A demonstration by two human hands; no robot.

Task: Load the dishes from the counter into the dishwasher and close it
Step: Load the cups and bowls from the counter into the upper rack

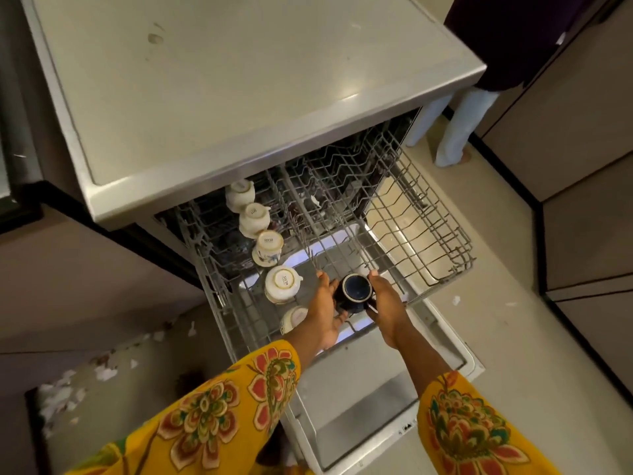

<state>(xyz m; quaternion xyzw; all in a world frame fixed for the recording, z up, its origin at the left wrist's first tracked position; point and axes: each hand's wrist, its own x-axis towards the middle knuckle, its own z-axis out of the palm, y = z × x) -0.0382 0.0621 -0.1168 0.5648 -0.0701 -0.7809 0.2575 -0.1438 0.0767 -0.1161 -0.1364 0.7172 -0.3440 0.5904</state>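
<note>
Holding dark mug [356, 290] | both hands | base up, axis vertical

Kitchen: open dishwasher [376, 389], rack [428, 214] of cups [282, 284].

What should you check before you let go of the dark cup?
1. Both hands on the dark mug: ok, left hand and right hand flank it.
2. Mug upside down like the white cups: cannot tell.
3. Upper rack pulled out: ok.
4. Free space around the mug: ok, wires to its right are bare.
5. Mug seated steadily on the wires: cannot tell.
6. Dishwasher door open: ok.
</note>
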